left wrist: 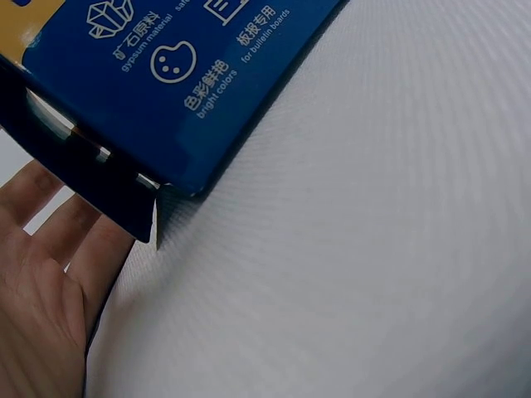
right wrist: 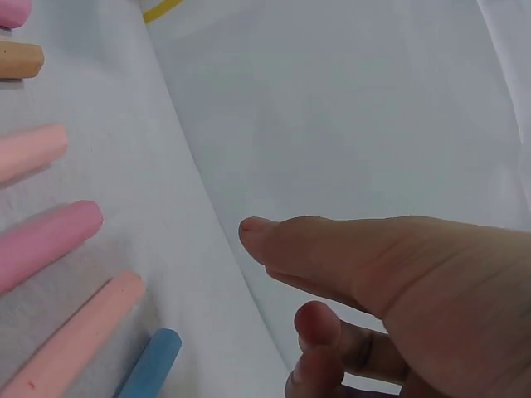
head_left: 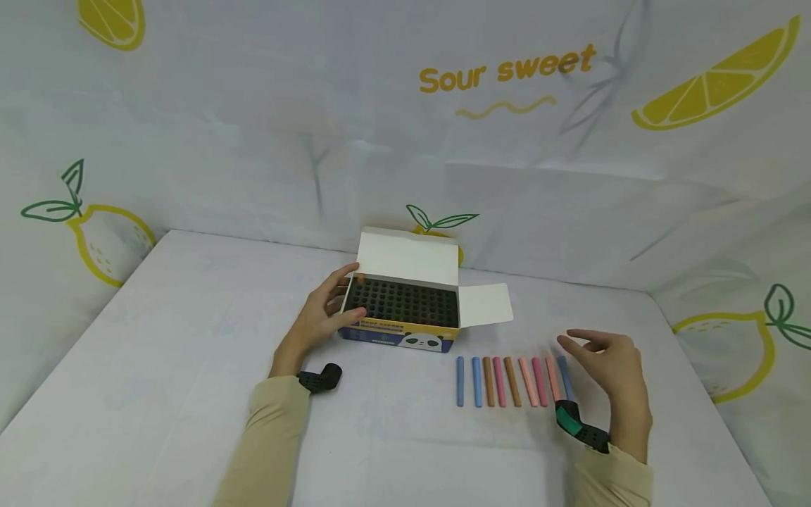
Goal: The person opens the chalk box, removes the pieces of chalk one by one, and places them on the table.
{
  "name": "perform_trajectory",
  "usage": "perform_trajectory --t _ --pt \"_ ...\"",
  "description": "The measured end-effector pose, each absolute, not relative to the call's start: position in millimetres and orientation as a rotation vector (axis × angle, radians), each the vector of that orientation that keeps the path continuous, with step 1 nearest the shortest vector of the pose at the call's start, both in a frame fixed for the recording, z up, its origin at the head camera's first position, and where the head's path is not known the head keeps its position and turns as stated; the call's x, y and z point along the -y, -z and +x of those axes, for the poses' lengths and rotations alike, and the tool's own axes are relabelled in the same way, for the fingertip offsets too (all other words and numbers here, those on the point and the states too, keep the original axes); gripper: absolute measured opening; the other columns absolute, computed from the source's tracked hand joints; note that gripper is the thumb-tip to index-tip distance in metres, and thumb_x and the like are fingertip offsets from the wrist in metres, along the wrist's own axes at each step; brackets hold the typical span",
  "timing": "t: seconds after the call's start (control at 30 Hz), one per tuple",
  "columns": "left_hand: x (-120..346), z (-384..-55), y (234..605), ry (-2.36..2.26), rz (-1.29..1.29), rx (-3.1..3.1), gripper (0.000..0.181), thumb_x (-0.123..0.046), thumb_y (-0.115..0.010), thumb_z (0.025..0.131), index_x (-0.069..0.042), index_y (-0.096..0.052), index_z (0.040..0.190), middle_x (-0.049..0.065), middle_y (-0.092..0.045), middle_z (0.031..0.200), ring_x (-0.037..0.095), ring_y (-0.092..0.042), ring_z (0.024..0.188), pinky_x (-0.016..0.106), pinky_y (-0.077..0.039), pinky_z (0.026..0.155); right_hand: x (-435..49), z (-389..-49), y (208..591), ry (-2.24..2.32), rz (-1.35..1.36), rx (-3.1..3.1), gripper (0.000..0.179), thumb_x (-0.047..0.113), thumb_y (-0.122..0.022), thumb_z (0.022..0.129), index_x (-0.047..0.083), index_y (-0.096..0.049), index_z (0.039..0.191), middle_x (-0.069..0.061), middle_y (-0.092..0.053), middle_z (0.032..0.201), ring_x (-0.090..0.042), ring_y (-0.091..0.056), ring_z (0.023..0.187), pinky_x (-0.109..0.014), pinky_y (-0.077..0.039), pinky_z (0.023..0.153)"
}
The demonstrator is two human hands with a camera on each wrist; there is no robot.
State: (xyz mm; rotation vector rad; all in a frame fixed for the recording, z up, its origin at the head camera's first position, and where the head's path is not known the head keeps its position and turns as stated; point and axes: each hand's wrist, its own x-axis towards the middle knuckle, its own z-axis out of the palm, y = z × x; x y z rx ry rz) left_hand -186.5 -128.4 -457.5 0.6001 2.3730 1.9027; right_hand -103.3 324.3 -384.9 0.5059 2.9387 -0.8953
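Note:
A blue and yellow chalk box [head_left: 398, 336] with a panda on its front sits at the table's middle, lid and right flap folded out. My left hand [head_left: 319, 310] grips its left end, thumb over the front edge; in the left wrist view, fingers [left wrist: 99, 257] reach behind the hanging side flap. An orange chalk stick [head_left: 361, 279] stands in the back left corner of the black holed insert [head_left: 405, 301]. My right hand [head_left: 611, 362] holds nothing, thumb and fingers apart, above the right end of a row of chalk sticks. Nearest it is a dark blue chalk stick [head_left: 564, 377].
The row holds several sticks, among them a blue one [head_left: 460, 382] at its left end, a brown one [head_left: 488, 382] and a pink one [head_left: 540, 382]. Behind the white table [head_left: 158, 338] hangs a lemon-printed cloth [head_left: 253, 127].

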Motion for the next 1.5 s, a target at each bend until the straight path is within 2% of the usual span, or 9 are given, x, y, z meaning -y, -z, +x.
perform_trajectory --t 0.2,0.43,0.7,0.83,1.0,1.37,1.5 --pt "129 -186 458 -1.897 0.590 -2.376 0.079 -0.027 -0.074 0.090 -0.031 -0.036 0.159 0.018 -0.052 0.147 0.040 -0.054 0.136 0.061 -0.047 0.111 -316 -104 381 0.951 0.509 -3.005 0.052 0.046 -0.071 0.093 0.007 -0.072 0.129 -0.007 -0.069 0.090 -0.011 -0.046 0.062 -0.028 -0.037 0.055" --pt "131 -186 458 -1.888 0.581 -2.380 0.078 -0.026 -0.074 0.090 -0.033 -0.036 0.158 0.017 -0.051 0.148 0.041 -0.053 0.137 0.061 -0.046 0.112 -303 -104 370 1.042 0.445 -3.067 0.050 0.044 -0.072 0.093 0.007 -0.073 0.127 0.001 -0.062 0.086 -0.007 -0.052 0.062 -0.027 -0.040 0.050" --pt "132 -184 458 -1.890 0.591 -2.381 0.079 -0.026 -0.074 0.090 -0.030 -0.035 0.159 0.018 -0.051 0.147 0.041 -0.053 0.137 0.061 -0.046 0.112 -276 -108 356 1.193 0.325 -3.128 0.039 0.034 -0.076 0.092 0.007 -0.077 0.120 0.014 -0.055 0.071 -0.004 -0.048 0.048 -0.025 -0.034 0.041" --pt "131 -186 457 -1.885 0.590 -2.393 0.078 -0.028 -0.074 0.091 -0.033 -0.035 0.158 0.017 -0.050 0.149 0.041 -0.052 0.138 0.061 -0.045 0.112 -257 -113 351 1.245 0.181 -3.168 0.032 0.026 -0.077 0.091 0.005 -0.078 0.116 0.007 -0.057 0.070 -0.002 -0.047 0.047 -0.022 -0.034 0.041" --pt "130 -187 458 -1.897 0.605 -2.380 0.079 -0.025 -0.074 0.091 -0.030 -0.035 0.159 0.018 -0.052 0.147 0.040 -0.054 0.136 0.060 -0.048 0.110 -231 -120 344 1.281 0.034 -3.159 0.031 0.023 -0.077 0.092 0.003 -0.078 0.115 -0.007 -0.058 0.073 -0.003 -0.039 0.048 -0.022 -0.032 0.042" --pt "129 -187 458 -1.897 0.599 -2.377 0.080 -0.030 -0.074 0.089 -0.029 -0.035 0.159 0.018 -0.050 0.150 0.042 -0.052 0.137 0.061 -0.046 0.111 -177 -142 325 1.326 -0.222 -3.115 0.028 0.021 -0.078 0.091 0.005 -0.078 0.115 -0.011 -0.058 0.074 -0.007 -0.044 0.051 -0.022 -0.036 0.045" --pt "128 -187 458 -1.891 0.604 -2.385 0.080 -0.030 -0.074 0.090 -0.029 -0.035 0.159 0.018 -0.050 0.149 0.042 -0.053 0.136 0.062 -0.047 0.110 -158 -150 320 1.342 -0.283 -3.078 0.029 0.021 -0.078 0.092 0.004 -0.078 0.116 -0.012 -0.059 0.074 -0.011 -0.046 0.054 -0.022 -0.033 0.045"
